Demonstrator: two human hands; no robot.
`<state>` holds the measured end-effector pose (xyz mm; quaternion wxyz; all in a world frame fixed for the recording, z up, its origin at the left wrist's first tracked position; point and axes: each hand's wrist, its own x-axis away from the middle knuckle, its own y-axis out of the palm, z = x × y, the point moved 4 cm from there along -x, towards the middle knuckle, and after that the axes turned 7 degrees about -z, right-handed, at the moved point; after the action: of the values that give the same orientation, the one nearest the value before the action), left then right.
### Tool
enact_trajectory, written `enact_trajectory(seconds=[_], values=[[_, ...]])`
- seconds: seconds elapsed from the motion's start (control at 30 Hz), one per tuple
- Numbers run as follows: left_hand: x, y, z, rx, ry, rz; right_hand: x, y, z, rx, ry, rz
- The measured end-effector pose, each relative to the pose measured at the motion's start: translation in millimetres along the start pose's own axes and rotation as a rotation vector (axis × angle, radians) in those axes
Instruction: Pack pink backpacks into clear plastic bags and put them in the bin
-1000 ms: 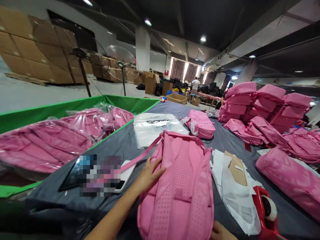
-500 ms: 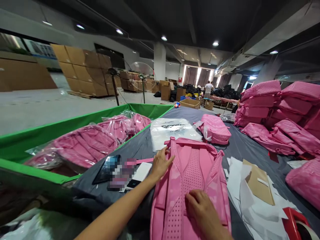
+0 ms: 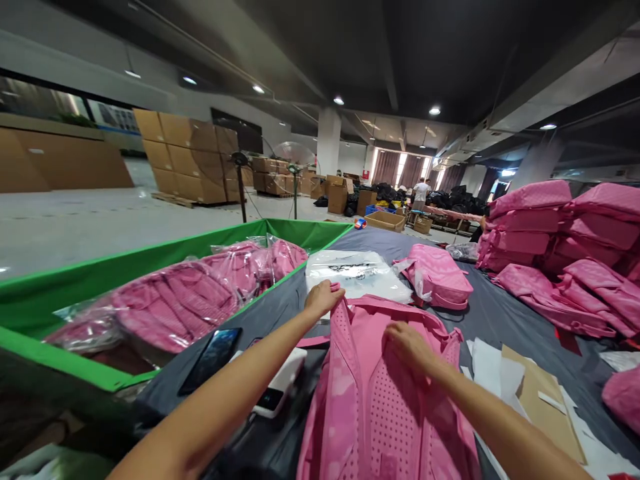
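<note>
While the left hand [image 3: 324, 299] pinches the bag [image 3: 393, 400], at six o'clock on the table [image 3: 383, 241], at its eleven o'clock, hold it taut beneath the right hand [image 3: 409, 347], whose grip cannot be determined.

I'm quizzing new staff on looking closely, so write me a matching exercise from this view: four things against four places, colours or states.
Things
1. Left hand
2. Right hand
3. Cardboard boxes
4. Bin

Matches
A. Green
B. Over the backpack's back panel, between the straps
C. Stacked on a pallet
D. Gripping the backpack's upper left corner

Pairs: 1-D, 2-B, 3-C, 4-A
</note>
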<state>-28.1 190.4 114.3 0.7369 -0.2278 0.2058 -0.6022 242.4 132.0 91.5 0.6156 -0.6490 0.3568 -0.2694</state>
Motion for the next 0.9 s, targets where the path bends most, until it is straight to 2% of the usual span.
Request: enact_trajectory(seconds=[0.07, 0.13, 0.23, 0.33, 0.43, 0.5, 0.57, 0.67, 0.77, 0.83, 0.9], values=[[3, -11.7, -18, 0.105, -0.044, -0.061, -40, -19, 21, 0.000, 0.099, 0.012], [7, -15.0, -35, 0.222, -0.092, -0.131, -71, -32, 31, -0.010, 0.184, 0.048], [11, -7.3, -50, 0.363, -0.142, -0.174, -99, -30, 13, -0.054, 0.147, 0.021], [7, 6.3, -53, 0.429, -0.156, -0.128, -118, -13, -31, -0.095, -0.010, -0.021], [4, 12.3, -44, 0.413, -0.108, -0.025, -138, 3, -63, -0.113, -0.063, -0.007], [7, 8.9, -35, 0.363, -0.037, 0.046, -152, 8, -69, -0.122, -0.058, -0.026], [12, 2.3, -27, 0.304, 0.037, 0.086, -162, 3, -61, -0.121, -0.016, -0.023], [19, -9.4, -22, 0.240, 0.095, 0.098, -159, -22, -27, -0.099, 0.135, 0.076], [19, -21.3, -24, 0.229, 0.102, 0.114, -126, -48, 10, -0.065, 0.284, 0.161], [13, -25.0, -23, 0.257, 0.098, 0.118, -90, -49, 18, -0.048, 0.299, 0.145], [6, -19.9, -17, 0.310, 0.089, 0.090, -49, -32, 6, -0.042, 0.241, 0.058]])
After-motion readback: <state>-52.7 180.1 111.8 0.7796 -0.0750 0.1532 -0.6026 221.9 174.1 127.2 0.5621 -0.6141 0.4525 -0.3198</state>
